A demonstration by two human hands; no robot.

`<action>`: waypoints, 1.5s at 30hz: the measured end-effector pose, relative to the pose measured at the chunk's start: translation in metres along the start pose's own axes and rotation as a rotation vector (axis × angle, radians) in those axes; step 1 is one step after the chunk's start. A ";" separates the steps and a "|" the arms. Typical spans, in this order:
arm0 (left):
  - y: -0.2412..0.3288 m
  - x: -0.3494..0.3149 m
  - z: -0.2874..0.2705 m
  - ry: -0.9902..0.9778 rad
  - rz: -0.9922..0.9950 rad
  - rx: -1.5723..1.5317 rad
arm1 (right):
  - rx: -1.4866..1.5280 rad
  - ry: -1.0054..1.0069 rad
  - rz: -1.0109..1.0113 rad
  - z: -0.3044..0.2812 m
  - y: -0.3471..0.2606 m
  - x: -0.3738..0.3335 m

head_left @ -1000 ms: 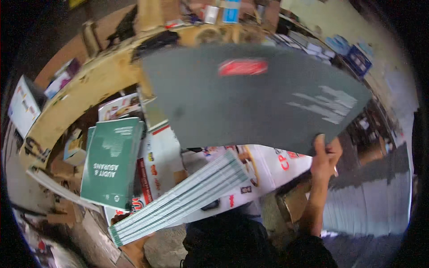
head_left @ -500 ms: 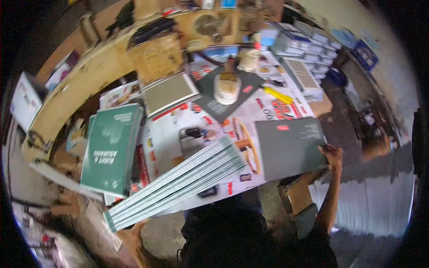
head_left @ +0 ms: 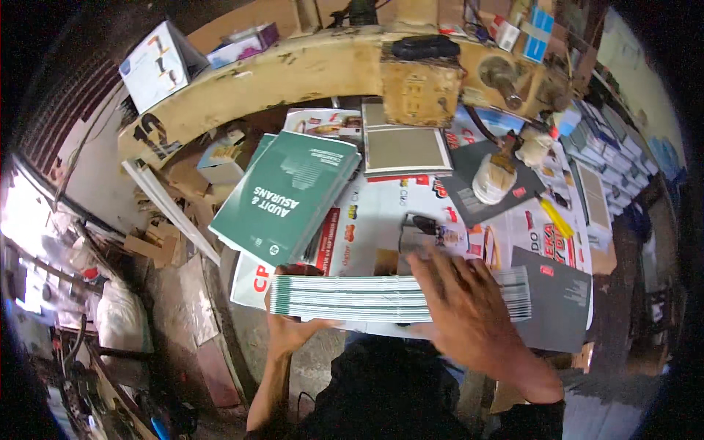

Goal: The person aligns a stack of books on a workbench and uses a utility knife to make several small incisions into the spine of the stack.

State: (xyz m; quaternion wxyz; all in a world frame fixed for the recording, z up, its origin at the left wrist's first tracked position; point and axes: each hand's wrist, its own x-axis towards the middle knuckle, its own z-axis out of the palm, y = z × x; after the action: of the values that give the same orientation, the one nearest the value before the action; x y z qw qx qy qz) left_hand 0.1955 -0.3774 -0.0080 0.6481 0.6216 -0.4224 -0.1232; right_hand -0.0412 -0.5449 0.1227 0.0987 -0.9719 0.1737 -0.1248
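A thick stack of thin booklets lies across the near side of the work table, white and green edges turned up. My left hand grips its left end, thumb along the near face. Over the right part of the stack is my right hand, fingers spread and somewhat blurred; whether it presses on the booklets I cannot tell. Just right of the stack lies a dark grey cover sheet. Beyond my left hand is a pile of green-covered books.
A white tub with a brush stands on another dark sheet, beside a yellow-handled tool. Behind are grey-brown boards and a worn machine block. Stacked books fill the far right. Printed paper covers the table.
The fanned booklets have come together into an even block, level across the table edge. My right hand has left the dark cover sheet and moved left over the stack. The view has swung left.
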 end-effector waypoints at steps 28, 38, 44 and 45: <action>-0.033 0.212 -0.018 -0.645 -0.157 1.194 | -0.151 0.150 0.370 0.007 0.054 -0.005; -0.064 0.181 -0.005 -0.337 0.505 1.522 | -0.148 0.132 0.373 0.005 0.057 -0.006; -0.058 0.183 -0.035 -0.316 0.132 1.452 | -0.107 0.072 0.416 0.004 0.050 -0.005; -0.048 0.188 -0.037 -0.266 0.107 1.436 | -0.108 0.078 0.436 0.005 0.050 -0.006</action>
State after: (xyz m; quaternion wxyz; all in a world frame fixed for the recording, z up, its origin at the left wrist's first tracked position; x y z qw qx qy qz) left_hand 0.3543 -0.4892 0.0277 0.0292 0.8516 -0.5039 0.1414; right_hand -0.0610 -0.5879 0.1046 0.0645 -0.9098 0.3895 -0.1284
